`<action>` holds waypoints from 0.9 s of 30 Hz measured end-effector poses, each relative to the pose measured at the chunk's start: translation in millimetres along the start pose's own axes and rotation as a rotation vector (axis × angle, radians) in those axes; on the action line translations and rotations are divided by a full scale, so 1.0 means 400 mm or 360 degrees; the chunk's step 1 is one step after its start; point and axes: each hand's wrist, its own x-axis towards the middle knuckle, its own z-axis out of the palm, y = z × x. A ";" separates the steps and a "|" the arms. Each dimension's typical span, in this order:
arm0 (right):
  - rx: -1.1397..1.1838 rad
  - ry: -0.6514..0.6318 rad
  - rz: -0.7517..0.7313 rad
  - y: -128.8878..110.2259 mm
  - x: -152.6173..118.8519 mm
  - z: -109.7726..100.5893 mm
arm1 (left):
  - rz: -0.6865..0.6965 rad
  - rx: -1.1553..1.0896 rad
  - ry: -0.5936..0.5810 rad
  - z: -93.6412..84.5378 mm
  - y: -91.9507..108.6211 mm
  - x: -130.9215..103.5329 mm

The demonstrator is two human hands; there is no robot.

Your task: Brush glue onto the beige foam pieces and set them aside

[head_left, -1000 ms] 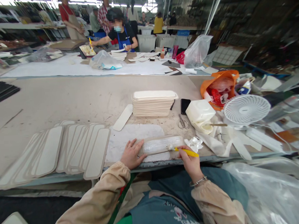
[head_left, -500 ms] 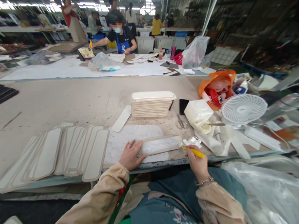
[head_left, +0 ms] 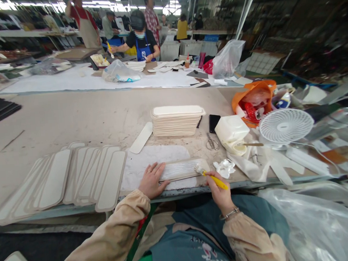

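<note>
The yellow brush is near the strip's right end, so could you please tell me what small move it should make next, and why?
I would probably ease the yellow brush slightly right along the strip: its right end looks less white than the streaky middle, and the left hand rests at the other end, perhaps enough to steady it.

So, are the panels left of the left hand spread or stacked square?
Spread: the panels overlap in a slanting fan, most showing only a strip.

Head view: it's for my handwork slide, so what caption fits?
Left hand on a pale strip, right hand holding a yellow-handled brush to its surface, a stack of strips standing behind.
</note>
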 end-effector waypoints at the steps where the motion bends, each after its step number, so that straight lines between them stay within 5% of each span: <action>1: 0.0004 -0.0013 0.0006 -0.001 -0.001 0.003 | -0.0003 0.0000 0.0005 0.000 0.000 0.000; 27: 0.0249 0.0048 0.0148 0.068 -0.012 0.003 | -0.0028 -0.0034 0.0010 -0.004 -0.002 0.005</action>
